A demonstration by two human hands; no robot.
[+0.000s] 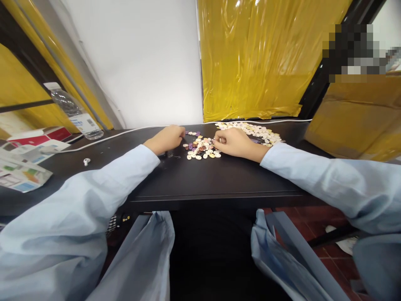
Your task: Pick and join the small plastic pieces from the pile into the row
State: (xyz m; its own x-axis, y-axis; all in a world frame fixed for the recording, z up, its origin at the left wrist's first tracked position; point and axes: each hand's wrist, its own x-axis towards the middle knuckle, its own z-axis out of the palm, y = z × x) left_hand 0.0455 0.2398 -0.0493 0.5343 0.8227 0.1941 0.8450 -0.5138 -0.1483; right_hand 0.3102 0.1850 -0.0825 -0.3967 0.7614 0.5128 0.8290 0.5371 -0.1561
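Observation:
On the black table [200,177] lies a small cluster of button-like pieces [199,157], white, brown, purple and yellow. A short row of purple and pale pieces [193,133] sits behind it. My left hand [167,139] rests at the left end of that row, fingers curled together; whatever they may hold is hidden. My right hand [231,142] is at the cluster's right side, fingers curled in a pinch, their tips too small to make out. A larger spread of mostly white pieces [266,136] lies behind and right of my right hand.
A clear bottle [75,113] stands at the left near red-and-white packaging [40,138] and a printed packet [23,171]. A white earbud [87,161] lies nearby. A white cable [122,133] runs along the back edge. A cardboard box [357,117] is at the right.

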